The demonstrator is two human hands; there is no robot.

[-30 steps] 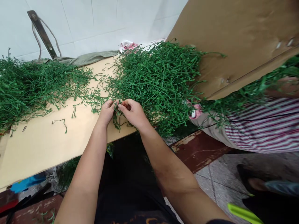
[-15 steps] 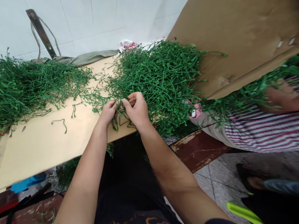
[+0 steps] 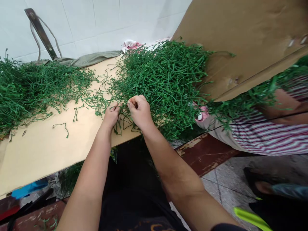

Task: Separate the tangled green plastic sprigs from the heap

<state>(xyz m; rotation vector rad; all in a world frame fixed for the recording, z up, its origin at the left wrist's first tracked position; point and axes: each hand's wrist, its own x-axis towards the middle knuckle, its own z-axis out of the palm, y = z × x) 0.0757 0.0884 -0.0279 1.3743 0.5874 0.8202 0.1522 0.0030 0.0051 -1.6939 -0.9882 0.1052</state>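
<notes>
My left hand (image 3: pixel 112 115) is closed in a pinch at the near edge of a tangle of thin green budded stems, which look like flowering chives. Stems show at its fingertips and hang beside it. Just to its right, my right hand (image 3: pixel 140 112) has thumb and forefinger pressed together; what lies between them is too small to make out. Directly behind my right hand rises a large heap of green stems (image 3: pixel 166 73). Loose stems (image 3: pixel 98 102) trail leftward over the tan board (image 3: pixel 53 150) under my hands.
Another pile of stems (image 3: pixel 31 86) covers the board's left end. A big cardboard sheet (image 3: pixel 240 41) leans at the right, and beyond it sits a person in a striped garment (image 3: pixel 271 134). A tiled wall (image 3: pixel 103 22) and a grey cloth (image 3: pixel 93 58) border the back.
My right hand's fingers have closed from a looser, partly spread shape into a pinch. My left hand has barely moved. The person's arm at the right has shifted slightly.
</notes>
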